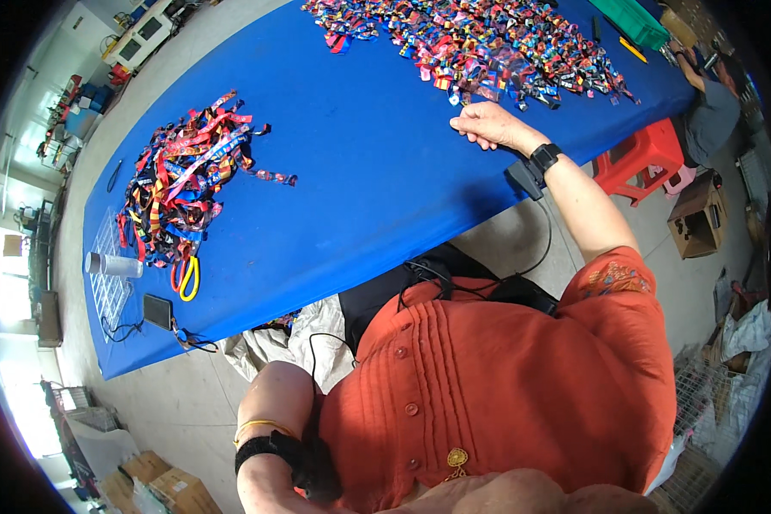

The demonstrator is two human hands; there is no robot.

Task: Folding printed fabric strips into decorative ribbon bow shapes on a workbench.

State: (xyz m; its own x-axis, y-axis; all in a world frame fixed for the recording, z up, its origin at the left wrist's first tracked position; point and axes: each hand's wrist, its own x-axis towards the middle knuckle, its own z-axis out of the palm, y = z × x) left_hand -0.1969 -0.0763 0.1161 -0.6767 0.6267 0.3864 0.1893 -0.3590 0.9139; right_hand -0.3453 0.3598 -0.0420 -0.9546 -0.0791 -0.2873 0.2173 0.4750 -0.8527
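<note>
My right hand [493, 127] is over the blue-covered table [343, 171], at the near edge of a wide heap of short, colourful fabric straps [488, 64]. Its fingers are curled together, and whatever they may hold is hidden. A black watch and a dark device on a cable are at that wrist. My left arm is bent back toward my body, with a bracelet and a black band at the wrist; the fingers of my left hand [270, 493] cannot be made out at the lower edge. Long printed ribbon straps [180, 171] lie tangled on the table's left side.
Scissors with yellow and red handles [190, 279], a black phone [158, 312], a clear bottle [116, 265] and a wire rack [109, 295] lie at the left end. A green crate [632, 24] is at far right. Beside the table are a red stool [642, 158] and another person [713, 120].
</note>
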